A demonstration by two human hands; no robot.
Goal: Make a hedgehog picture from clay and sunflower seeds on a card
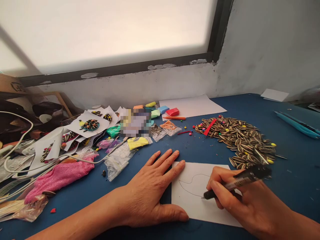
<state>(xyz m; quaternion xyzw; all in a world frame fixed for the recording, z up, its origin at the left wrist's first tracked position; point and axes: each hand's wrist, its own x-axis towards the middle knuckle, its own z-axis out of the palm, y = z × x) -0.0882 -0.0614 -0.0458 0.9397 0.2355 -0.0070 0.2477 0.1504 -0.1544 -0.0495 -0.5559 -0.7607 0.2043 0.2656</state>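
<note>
A white sheet of paper (pixel 192 208) lies on the blue tabletop near its front, with a thin curved outline drawn on it. My left hand (pixel 152 190) rests flat with fingers spread, its forefinger and thumb on the sheet's left edge. In my right hand (pixel 232 196) is a black pen (pixel 241 178), its tip touching the lower end of the drawn line. That hand covers the right part of the paper. Just beyond it spreads a heap of striped sunflower seeds (pixel 240 138) mixed with small coloured balls and a red strip.
Seed-decorated paper cards (pixel 87 123) pile up at the left, beside a pink cloth (pixel 62 176) and a white cable (pixel 75 157). Coloured clay packs (pixel 172 112) sit near the wall. A blue pen-like tool (pixel 297 125) lies far right. Part of the middle is pixelated.
</note>
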